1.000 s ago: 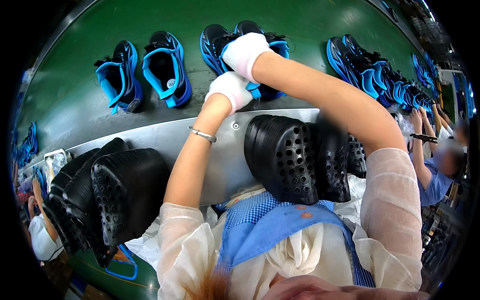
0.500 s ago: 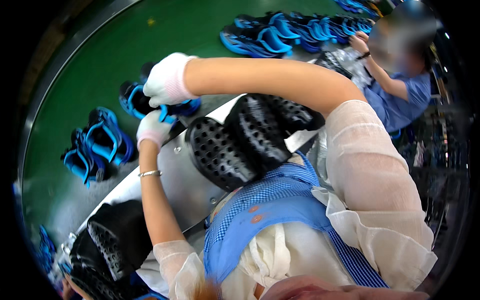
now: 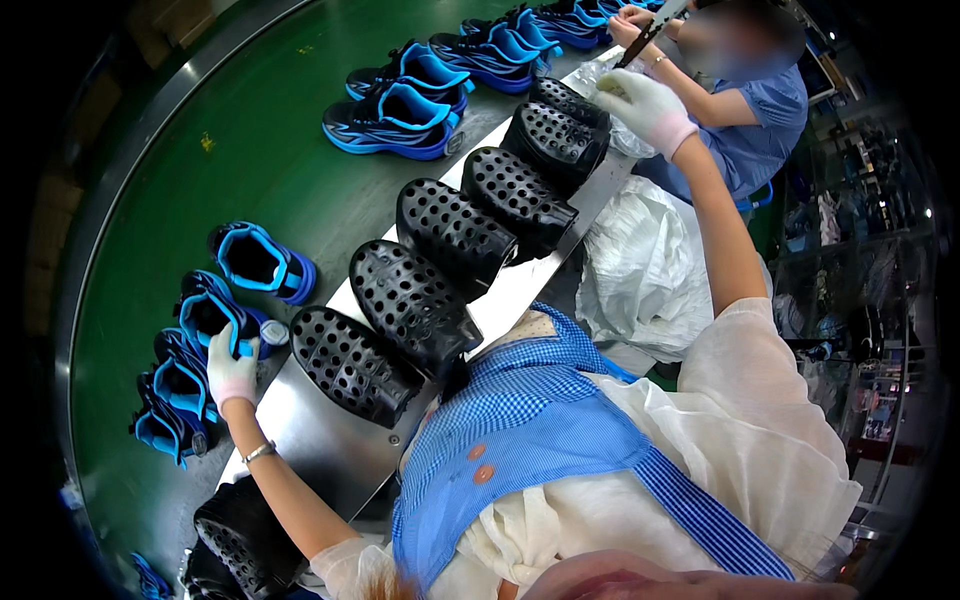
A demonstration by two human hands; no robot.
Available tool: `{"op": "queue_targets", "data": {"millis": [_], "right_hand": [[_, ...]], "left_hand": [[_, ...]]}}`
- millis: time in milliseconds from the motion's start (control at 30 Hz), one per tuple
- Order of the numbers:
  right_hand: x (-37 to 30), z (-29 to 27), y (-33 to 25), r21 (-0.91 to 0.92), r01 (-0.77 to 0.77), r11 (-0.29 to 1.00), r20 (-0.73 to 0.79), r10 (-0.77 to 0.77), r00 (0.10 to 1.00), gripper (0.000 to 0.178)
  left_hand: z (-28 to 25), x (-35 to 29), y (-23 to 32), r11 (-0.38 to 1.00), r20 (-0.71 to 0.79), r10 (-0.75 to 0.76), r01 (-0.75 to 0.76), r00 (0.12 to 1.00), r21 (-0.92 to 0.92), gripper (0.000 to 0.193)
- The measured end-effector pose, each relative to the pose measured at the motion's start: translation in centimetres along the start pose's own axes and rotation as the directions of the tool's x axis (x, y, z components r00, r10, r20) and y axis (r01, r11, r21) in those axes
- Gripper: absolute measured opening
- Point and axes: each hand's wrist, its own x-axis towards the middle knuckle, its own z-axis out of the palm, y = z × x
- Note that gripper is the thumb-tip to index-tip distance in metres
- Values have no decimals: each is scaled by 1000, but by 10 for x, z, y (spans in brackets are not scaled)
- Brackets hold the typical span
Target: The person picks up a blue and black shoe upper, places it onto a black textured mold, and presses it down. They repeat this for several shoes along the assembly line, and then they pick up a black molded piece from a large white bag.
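My left hand [image 3: 232,372], in a white glove, grips the heel of a black and blue sneaker [image 3: 203,308] on the green surface. Other sneakers of the same kind stand close by: one [image 3: 262,262] just beyond it and two [image 3: 178,385] nearer me. My right hand [image 3: 648,108], also gloved, is stretched out to the far right with its fingers curved and apart; I see nothing held in it. It hovers beside the far end of a row of black perforated shoe lasts [image 3: 410,305], close to the last one [image 3: 565,100].
The lasts sit along a metal ledge [image 3: 300,415], with more black lasts [image 3: 240,540] at the lower left. More sneakers [image 3: 395,120] line the far side. A co-worker in blue [image 3: 775,120] sits at the right, near a crumpled white plastic bag [image 3: 640,270].
My right hand has left the sneakers beside my left hand and swung far to the right. My left hand stays at the sneakers. The view has shifted, showing more lasts.
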Motion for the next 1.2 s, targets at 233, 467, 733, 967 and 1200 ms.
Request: {"op": "queue_targets", "data": {"millis": [233,467,733,967,1200], "right_hand": [[3,65,67,4,40,999,0,-40,999,40],[7,65,66,-38,92,995,-23,-93,995,41],[14,62,66,-34,180,983,1,-180,984,39],[12,57,67,-26,146,989,41,-145,989,40],[1,22,66,3,98,995,-82,-98,992,41]], "left_hand": [[-32,-20,34,982,74,-11,-3,997,187,68],[-39,-25,51,974,-63,125,-111,990,196,56],[-40,-18,77,980,-104,146,-130,984,150,47],[-28,-18,63,973,-115,207,-192,971,131,45],[-27,-14,72,982,-110,181,-174,977,75,45]]}}
